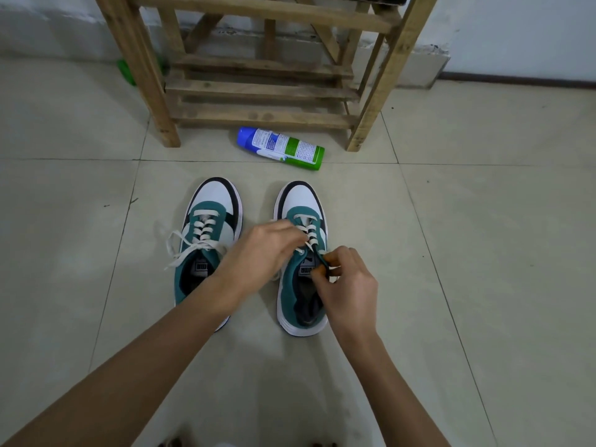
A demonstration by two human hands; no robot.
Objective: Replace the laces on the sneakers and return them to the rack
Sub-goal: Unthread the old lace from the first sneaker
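From my remote seat, a blue-and-green spray can (pixel 280 148) lies on its side between the wooden rack (pixel 258 88) and the toes of the two sneakers, apart from both. Something green (pixel 124 71) sits behind the rack's left leg. The left sneaker (pixel 209 221) stands with its white lace (pixel 180 250) loose and spilling onto the tiles. My left forearm crosses it and hides its heel. On the right sneaker (pixel 301 196), my left hand (pixel 264 250) curls down onto the lacing; I cannot tell whether it pinches anything. My right hand (pixel 348 285) pinches a dark strand (pixel 317 253) at the top eyelets. Both sneakers stand on a pale tiled floor (pixel 483 253), and the rack stands against a whitish wall (pixel 516 33).
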